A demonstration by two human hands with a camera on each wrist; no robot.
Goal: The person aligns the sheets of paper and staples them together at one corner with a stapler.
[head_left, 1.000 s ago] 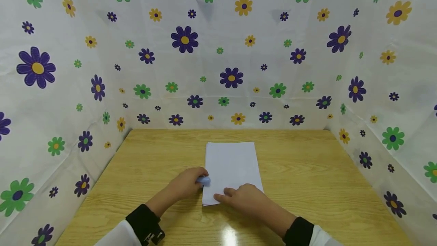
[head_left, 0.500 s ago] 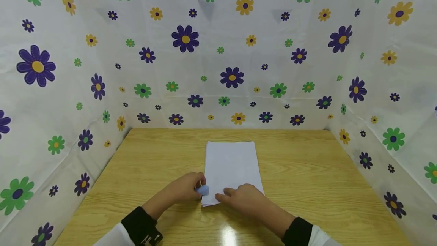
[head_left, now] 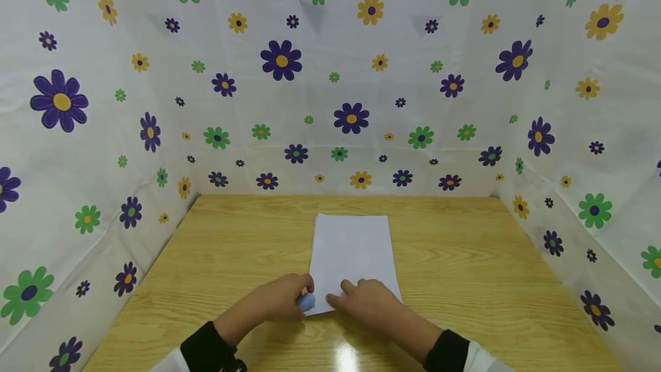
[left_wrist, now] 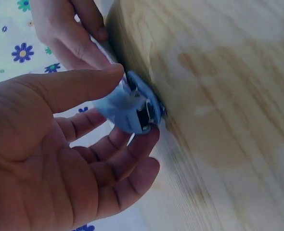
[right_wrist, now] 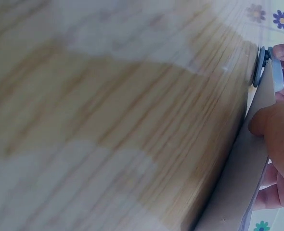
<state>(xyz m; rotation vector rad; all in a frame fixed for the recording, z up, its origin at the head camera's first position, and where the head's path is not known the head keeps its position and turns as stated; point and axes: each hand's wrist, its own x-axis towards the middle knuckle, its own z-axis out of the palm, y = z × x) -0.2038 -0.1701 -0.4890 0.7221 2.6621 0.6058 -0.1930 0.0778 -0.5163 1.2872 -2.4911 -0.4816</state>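
A stack of white paper sheets (head_left: 356, 245) lies in the middle of the table. At its near left corner my left hand (head_left: 279, 300) holds a small light-blue stapler (head_left: 306, 302) between thumb and fingers. The left wrist view shows the stapler (left_wrist: 130, 108) from close up, its metal parts exposed. From the right wrist side, the paper's edge (right_wrist: 264, 89) appears to lie between the two halves of the stapler (right_wrist: 277, 74). My right hand (head_left: 374, 306) grips the near edge of the sheets, its thumb (right_wrist: 262, 122) against the paper; part of that hand is cut off in its wrist view.
A wooden table (head_left: 232, 234) spreads around the paper. White cloth walls with printed flowers (head_left: 351, 117) enclose it at the back and on both sides. Light reflects off the tabletop near its front.
My left hand has slid the stapler down the paper's left edge towards me, to the near corner. The sheets have shifted slightly; my right hand stays at the near edge.
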